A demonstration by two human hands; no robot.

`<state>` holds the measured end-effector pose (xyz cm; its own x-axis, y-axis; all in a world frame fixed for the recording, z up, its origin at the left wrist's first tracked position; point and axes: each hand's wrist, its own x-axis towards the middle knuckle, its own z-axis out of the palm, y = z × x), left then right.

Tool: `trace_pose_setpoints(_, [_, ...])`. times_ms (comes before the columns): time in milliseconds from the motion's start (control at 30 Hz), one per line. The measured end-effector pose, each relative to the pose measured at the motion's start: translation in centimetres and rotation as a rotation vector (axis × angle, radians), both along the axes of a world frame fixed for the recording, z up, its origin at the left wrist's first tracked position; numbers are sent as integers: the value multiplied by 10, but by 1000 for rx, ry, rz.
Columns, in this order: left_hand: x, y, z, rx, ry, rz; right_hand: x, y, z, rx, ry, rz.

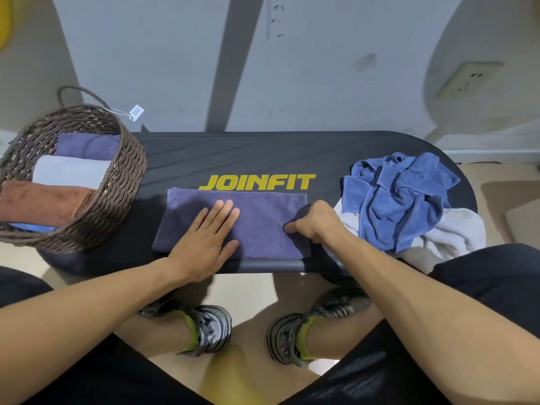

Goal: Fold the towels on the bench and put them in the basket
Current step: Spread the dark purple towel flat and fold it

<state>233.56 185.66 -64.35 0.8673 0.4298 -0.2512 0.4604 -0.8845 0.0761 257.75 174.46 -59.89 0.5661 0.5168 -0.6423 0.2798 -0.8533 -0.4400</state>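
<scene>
Mid-fold step: purple towel (233, 223) lies flat on the desk (263, 156). Left hand (204, 238) is spread, pressing it; right hand (315, 220) pinches its right edge. Next, likely fold that edge toward the left hand. Basket (117, 182) is left of the left hand; unfolded blue towel (400, 197) right of the right hand. Desk reads "JOINFIT" just beyond the hands; basket tag unreadable.

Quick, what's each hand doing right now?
Left hand: open, flat on the folded purple towel.
Right hand: closed, gripping that towel's right edge.
</scene>
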Motion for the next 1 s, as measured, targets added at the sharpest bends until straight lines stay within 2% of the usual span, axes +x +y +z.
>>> trace_pose_setpoints(167, [-1,1,-6,-2,-5,4,1,2,-2,-11,26,1])
trace_pose_setpoints(333, [0,1,-8,9,-7,14,1,4,1,302,146,-113])
trace_pose_setpoints(400, [-1,1,-9,4,-12,21,3,4,1,374,151,-80])
trace_pose_setpoints(500, [-1,1,-9,9,-4,24,6,2,-2,333,108,-27])
trace_pose_setpoints(700, [4,-1,0,-49,-4,71,11,-4,-9,248,-48,-176])
trace_pose_setpoints(800, [23,-6,12,-66,-133,201,8,-3,-10,277,-72,-275])
trace_pose_setpoints(900, [45,-15,18,-39,-264,247,2,-2,-10,267,-130,-186])
trace_pose_setpoints(1000, [58,-25,7,-6,-121,207,0,-2,-13,236,-167,-134])
